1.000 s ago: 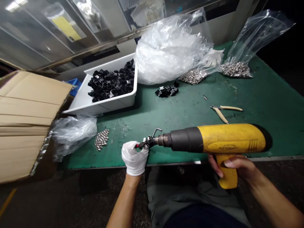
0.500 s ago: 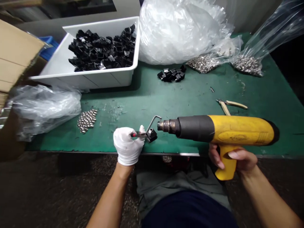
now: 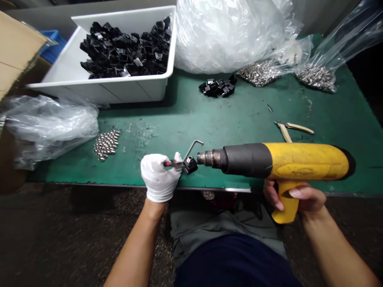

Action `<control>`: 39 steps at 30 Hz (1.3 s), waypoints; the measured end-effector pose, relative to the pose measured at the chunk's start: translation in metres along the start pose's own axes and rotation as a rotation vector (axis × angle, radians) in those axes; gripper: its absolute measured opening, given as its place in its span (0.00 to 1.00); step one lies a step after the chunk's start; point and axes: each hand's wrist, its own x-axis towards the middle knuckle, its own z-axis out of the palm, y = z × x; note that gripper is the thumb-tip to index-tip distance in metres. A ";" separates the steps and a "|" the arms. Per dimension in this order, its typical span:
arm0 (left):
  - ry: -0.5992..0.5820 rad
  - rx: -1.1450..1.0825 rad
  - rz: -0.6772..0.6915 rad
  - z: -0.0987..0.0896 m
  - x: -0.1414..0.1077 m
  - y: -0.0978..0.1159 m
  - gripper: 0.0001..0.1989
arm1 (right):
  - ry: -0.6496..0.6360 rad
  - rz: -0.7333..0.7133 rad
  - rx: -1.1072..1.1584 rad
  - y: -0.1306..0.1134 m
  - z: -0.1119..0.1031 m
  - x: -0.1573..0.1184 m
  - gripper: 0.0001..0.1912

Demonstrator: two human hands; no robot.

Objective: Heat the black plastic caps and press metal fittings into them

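Observation:
My left hand (image 3: 159, 175), in a white glove, is closed around small red-handled pliers (image 3: 176, 164), mostly hidden in the fist. At their tip sits a black plastic part (image 3: 190, 167) with a shiny metal ring-shaped piece (image 3: 189, 159) on top. Behind it rises a bent hex key (image 3: 190, 149); whether it touches the part I cannot tell. My bare right hand (image 3: 309, 197) grips the handle of a yellow heat gun (image 3: 305, 161). The gun lies level, its stepped metal nozzle (image 3: 212, 158) pointing left, just beside the black part.
On the green table (image 3: 167, 123) stands a white bin (image 3: 98, 91) of black parts. Metal pieces (image 3: 107, 144) lie in rows at left. Farther back are a black-part pile (image 3: 217, 87), a large plastic bag (image 3: 221, 36) and bags of metal pieces (image 3: 259, 73). Cutters (image 3: 287, 129) lie behind the gun.
The nozzle is slightly closer to the black part. The whole view has shifted a little, with the table higher in it. Both hands keep their holds.

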 end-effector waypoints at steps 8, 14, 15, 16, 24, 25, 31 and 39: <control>-0.028 -0.023 -0.055 0.001 -0.002 -0.001 0.18 | 0.013 0.007 0.015 0.000 0.000 -0.002 0.21; -0.052 -0.035 -0.046 0.003 -0.006 -0.004 0.17 | 0.002 -0.004 0.014 0.001 -0.002 -0.003 0.22; -0.054 -0.035 -0.038 0.003 -0.006 -0.004 0.17 | -0.001 0.001 0.016 0.001 -0.002 -0.003 0.22; -0.050 -0.032 -0.028 0.003 -0.005 -0.003 0.17 | -0.003 0.010 0.014 0.001 -0.003 -0.003 0.22; -0.052 -0.018 0.000 0.002 -0.004 -0.001 0.16 | 0.004 0.021 -0.017 -0.002 -0.002 -0.004 0.21; -0.058 -0.019 -0.006 0.002 -0.005 -0.001 0.16 | 0.005 0.023 -0.018 -0.002 -0.002 -0.005 0.21; -0.028 -0.030 0.028 0.005 -0.008 -0.003 0.16 | 0.009 0.029 -0.050 -0.005 -0.004 -0.012 0.21; -0.003 -0.028 0.070 0.003 -0.004 -0.001 0.16 | 0.013 0.018 -0.085 -0.006 -0.011 -0.016 0.23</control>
